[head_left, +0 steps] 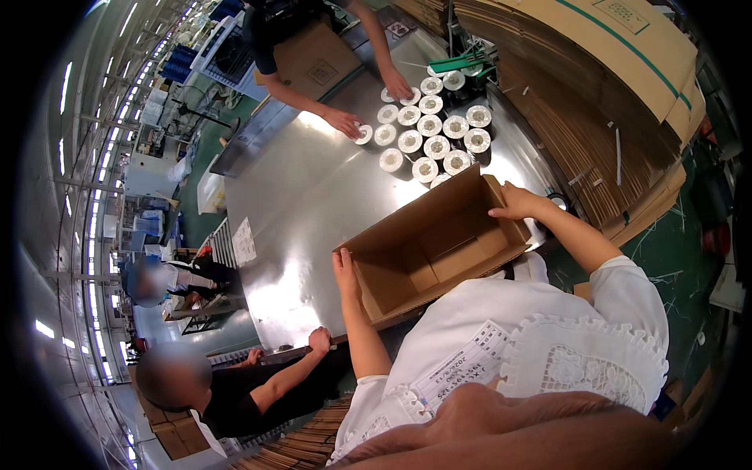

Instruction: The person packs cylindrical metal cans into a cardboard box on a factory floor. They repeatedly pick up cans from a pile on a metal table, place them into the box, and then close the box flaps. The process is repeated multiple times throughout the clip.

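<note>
An open, empty cardboard box [415, 254] is tilted toward me at the near edge of the metal table. My left hand [345, 276] holds its left end, fingers along the outside and up to the rim. At the right end, my right hand [517, 202] grips the box, its thumb reaching over the rim. Just beyond the box stand several spools [436, 146] with round white tops and dark sides, grouped on the table. A co-worker's hands [343, 122] touch spools on the far side of that group.
The shiny metal table [305, 211] carries a paper sheet [244, 241] at its left edge. Stacked flat cardboard [580, 125] rises at the right. Green tape-dispenser-like parts [458, 63] sit behind the spools. Another person [266, 388] leans at the table's left near side.
</note>
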{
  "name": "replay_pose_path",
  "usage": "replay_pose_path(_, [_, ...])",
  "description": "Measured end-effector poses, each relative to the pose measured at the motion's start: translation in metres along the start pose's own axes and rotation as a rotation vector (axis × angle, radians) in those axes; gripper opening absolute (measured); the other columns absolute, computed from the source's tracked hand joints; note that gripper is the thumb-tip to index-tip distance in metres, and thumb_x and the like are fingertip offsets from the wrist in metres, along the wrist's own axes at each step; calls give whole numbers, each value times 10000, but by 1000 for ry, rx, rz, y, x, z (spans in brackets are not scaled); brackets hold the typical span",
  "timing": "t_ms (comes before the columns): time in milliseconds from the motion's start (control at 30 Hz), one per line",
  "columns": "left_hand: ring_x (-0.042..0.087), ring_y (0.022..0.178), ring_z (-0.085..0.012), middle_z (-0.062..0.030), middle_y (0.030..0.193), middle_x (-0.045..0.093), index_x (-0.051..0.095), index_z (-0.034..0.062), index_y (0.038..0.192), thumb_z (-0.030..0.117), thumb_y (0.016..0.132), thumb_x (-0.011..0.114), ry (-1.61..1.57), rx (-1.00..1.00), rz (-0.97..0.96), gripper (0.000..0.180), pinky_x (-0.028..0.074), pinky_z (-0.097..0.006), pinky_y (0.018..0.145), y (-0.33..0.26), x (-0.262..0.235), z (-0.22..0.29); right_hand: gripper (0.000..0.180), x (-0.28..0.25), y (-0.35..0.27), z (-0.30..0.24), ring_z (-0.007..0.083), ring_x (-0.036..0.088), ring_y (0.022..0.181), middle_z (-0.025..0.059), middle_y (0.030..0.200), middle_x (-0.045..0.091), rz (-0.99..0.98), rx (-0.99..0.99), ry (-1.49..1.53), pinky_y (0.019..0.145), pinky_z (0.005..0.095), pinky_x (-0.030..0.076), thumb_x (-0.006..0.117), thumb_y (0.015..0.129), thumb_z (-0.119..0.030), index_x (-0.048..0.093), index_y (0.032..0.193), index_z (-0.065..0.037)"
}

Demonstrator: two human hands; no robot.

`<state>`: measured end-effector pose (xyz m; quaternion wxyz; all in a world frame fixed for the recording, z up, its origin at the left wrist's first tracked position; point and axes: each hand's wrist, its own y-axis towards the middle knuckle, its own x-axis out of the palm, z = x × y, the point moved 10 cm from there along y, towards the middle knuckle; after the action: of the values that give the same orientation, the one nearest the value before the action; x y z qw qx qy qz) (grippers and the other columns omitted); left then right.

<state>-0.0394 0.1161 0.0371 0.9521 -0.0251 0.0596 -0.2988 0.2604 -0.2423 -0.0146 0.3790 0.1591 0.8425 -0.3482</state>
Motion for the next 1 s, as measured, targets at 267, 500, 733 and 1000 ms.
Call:
replay_pose_path(267, [512,788,-121,-19,844,596,632,9,960,459,971,450,301,-88,89,485,438,-274,753,-6,-23,-11,425,-54,39,-46,178,555,758,105,852,623,248,-104,499,696,312,444,536,926,-445,620,1037,-44])
replay_pose_path(500, [612,967,-285,-200,1012,656,637,-54,1017,483,964,402,772,-418,-29,588,450,-385,853,63,-3,-69,501,-37,115,9,234,638,851,151,901,678,318,39,554,758,343,475,578,865,-505,657,893,-11])
replay_pose_path(733, [501,1123,-406,-260,1226,518,511,15,1234,433,908,510,1236,359,-353,530,405,-482,959,60,93,-38,280,-52,98,-24,339,592,944,146,961,649,710,-230,247,815,424,471,629,789,-314,642,895,-54])
replay_pose_path(1000, [591,983,-356,-151,1112,628,572,125,1239,457,869,582,1332,388,-626,497,473,-451,849,15,126,-36,398,-15,70,-55,338,636,868,127,892,681,64,-418,-172,761,422,500,649,785,-466,702,958,-111])
